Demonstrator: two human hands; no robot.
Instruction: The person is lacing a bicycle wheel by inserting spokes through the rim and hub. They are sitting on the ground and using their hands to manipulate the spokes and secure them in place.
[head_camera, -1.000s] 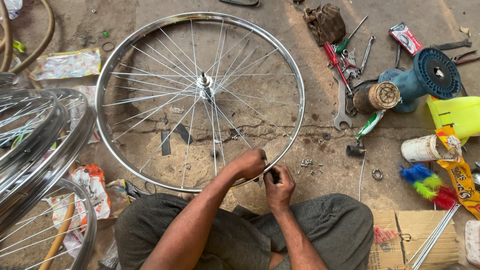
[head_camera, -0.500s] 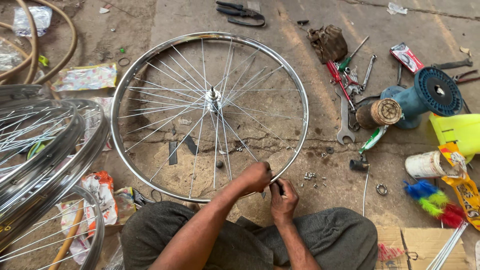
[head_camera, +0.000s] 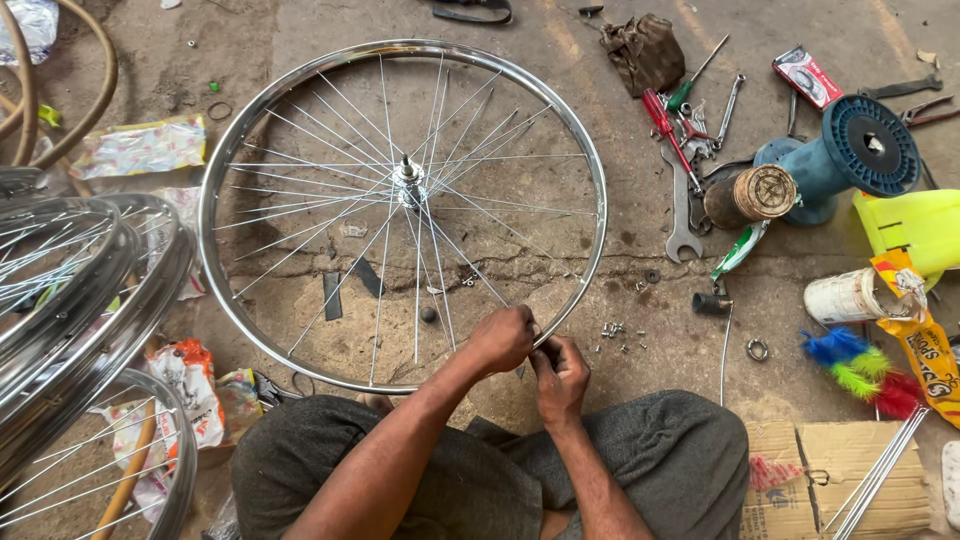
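Bicycle wheel (head_camera: 400, 190) flat on the concrete floor (head_camera: 560, 300), chrome rim facing up, hub at the centre with thin spokes fanning out to the rim. Near edge of the rim just ahead of the crossed legs in grey trousers (head_camera: 640, 470). Left hand (head_camera: 503, 338) curled shut over the near stretch of rim, fingers wrapped around it. Right hand (head_camera: 562, 375) right beside, touching the left, fingers pinched closed on something small at the rim; too small and too hidden to say what. Scatter of tiny metal nipples (head_camera: 615, 332) on the floor just right of the hands.

Further right, a flat open-ended spanner (head_camera: 680, 215) lying along the floor, a red-handled screwdriver (head_camera: 662, 118) and a green-handled one above it. Wooden-ended cylinder (head_camera: 750, 195) next to a blue spool (head_camera: 860, 150). Yellow plastic container (head_camera: 915, 225) at the right edge, white tin (head_camera: 848, 296) below it, coloured feather duster (head_camera: 860, 370) nearer the knee. Cardboard (head_camera: 850, 485) with a bundle of loose spokes (head_camera: 880, 475) across it at the lower right.

Stack of other spoked wheels (head_camera: 80, 300) at the left, crumpled wrappers (head_camera: 140, 148) beside them, dark rag (head_camera: 645, 50) at the top.
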